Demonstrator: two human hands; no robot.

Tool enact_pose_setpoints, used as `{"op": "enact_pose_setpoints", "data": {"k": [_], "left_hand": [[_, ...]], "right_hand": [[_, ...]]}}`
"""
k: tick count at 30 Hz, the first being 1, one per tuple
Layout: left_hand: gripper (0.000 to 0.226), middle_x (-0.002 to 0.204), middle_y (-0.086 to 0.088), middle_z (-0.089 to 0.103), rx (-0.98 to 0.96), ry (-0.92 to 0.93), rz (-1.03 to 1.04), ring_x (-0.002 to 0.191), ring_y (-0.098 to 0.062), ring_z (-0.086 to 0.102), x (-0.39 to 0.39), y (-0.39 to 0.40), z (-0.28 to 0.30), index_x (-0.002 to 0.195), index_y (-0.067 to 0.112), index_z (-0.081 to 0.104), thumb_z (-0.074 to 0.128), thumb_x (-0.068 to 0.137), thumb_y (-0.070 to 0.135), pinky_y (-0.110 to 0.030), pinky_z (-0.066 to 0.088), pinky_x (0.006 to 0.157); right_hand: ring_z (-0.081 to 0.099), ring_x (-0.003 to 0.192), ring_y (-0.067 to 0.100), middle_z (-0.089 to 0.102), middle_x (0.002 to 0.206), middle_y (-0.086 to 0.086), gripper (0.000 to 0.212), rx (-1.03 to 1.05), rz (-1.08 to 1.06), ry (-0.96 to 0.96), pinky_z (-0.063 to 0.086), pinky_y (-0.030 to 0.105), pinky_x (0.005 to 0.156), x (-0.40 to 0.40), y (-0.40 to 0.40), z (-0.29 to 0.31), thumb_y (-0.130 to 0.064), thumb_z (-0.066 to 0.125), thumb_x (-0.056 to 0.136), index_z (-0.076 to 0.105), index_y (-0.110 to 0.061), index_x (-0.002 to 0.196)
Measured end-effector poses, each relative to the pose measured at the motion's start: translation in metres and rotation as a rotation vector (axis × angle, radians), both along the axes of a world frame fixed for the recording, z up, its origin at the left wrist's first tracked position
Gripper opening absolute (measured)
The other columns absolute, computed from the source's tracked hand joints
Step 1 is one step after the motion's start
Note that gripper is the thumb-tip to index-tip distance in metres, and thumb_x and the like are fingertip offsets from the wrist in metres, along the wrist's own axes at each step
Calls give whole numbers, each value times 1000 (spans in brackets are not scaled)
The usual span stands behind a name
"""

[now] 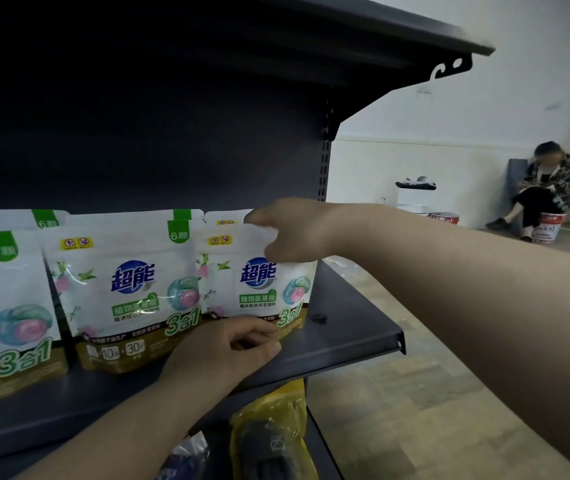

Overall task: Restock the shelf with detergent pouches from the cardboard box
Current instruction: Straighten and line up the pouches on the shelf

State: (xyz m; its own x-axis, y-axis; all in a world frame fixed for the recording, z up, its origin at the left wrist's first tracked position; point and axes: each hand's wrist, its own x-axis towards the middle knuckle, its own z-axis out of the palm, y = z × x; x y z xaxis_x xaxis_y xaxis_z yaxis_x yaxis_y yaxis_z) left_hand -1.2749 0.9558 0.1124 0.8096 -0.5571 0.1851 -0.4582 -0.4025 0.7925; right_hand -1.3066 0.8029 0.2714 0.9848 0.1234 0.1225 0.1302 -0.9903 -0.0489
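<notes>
Three front pouches stand upright in a row on the dark shelf [345, 344], across the left and centre of the frame: the left pouch [6, 299] cut by the left edge, the middle pouch [127, 292], and the right pouch [259, 278] near the shelf's right end. Behind them the tops of further pouches show, at least one behind each, so at least six are visible in all; how many more stand behind cannot be told.

The right hand [290, 230] reaches in from the right and pinches the upper right corner of the right pouch, thumb in front, fingers behind. The left hand [228, 348] comes up from the lower centre, fingers curled, touching the bottom edge of the same pouch; whether it actually grips cannot be told.

Under the shelf, at lower centre, lie one yellow packet [273, 438] and, left of it, one clear-wrapped item [186, 459]. At the far right a person [543, 188] sits on one bucket [548, 226]; a second bucket [444, 218] stands to the left.
</notes>
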Motion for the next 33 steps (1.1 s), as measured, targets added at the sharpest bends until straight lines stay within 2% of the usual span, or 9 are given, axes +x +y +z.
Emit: {"op": "enact_pose_setpoints", "data": {"k": [5,9,12,15,17,19,22,29,33], "left_hand": [[15,91,28,73,-31,52,-31,92,9,64,-1,3,0,95,45,75,76,80,42,-18,46,84],[18,91,27,73,-49,81,-19,93,4,66,-2,4,1,97,48,73,75,80,42,-24,50,90],[19,91,28,73,-49,85,-28,94,5,65,-2,4,2,98,48,72,74,80,44,-26,51,93],[22,91,32,71,-42,87,-36,92,10,63,-3,5,3,102,46,72,73,80,46,-25,50,94],[25,91,34,70,-35,90,-41,92,12,62,-2,7,4,106,46,70,71,80,48,-25,50,94],[29,93,36,69,-27,79,-50,93,13,60,-3,8,4,109,49,68,69,80,51,-25,49,94],[32,95,37,69,-34,64,-56,91,14,59,-4,9,4,113,49,66,67,81,54,-23,48,93],[36,100,35,69,-61,47,-63,89,11,60,-1,10,2,118,47,63,65,83,54,-22,49,91],[31,97,27,73,-183,150,-89,82,0,70,2,9,1,112,42,67,66,83,51,-25,53,86]], "right_hand": [[57,101,13,57,115,-11,39,128,-6,-69,48,24,69,-1,-1,-1,-37,56,92,56,-31,131],[62,93,15,65,103,-6,24,167,3,-131,53,32,77,9,-2,2,-45,56,92,65,-27,104],[64,85,19,69,90,-1,17,275,-4,-332,52,33,76,22,-7,9,-31,60,90,68,-17,93],[63,92,22,66,96,-1,16,274,-85,-525,49,30,78,42,-22,18,-11,58,85,66,-17,98],[61,97,19,63,98,-4,24,225,-164,-441,41,23,77,52,-29,19,-11,62,84,65,-18,107],[62,101,17,64,99,-7,27,140,-193,-323,44,22,79,59,-29,17,-12,62,85,69,-18,110],[64,88,12,71,96,-9,25,239,-179,-259,49,16,72,62,-19,16,-11,56,86,76,-22,95],[59,72,14,72,83,8,14,294,-110,-188,48,28,69,68,1,9,-17,62,84,76,-16,88],[61,73,14,72,80,3,15,309,-113,-149,50,29,71,64,4,12,-14,63,86,77,-19,86]]}}
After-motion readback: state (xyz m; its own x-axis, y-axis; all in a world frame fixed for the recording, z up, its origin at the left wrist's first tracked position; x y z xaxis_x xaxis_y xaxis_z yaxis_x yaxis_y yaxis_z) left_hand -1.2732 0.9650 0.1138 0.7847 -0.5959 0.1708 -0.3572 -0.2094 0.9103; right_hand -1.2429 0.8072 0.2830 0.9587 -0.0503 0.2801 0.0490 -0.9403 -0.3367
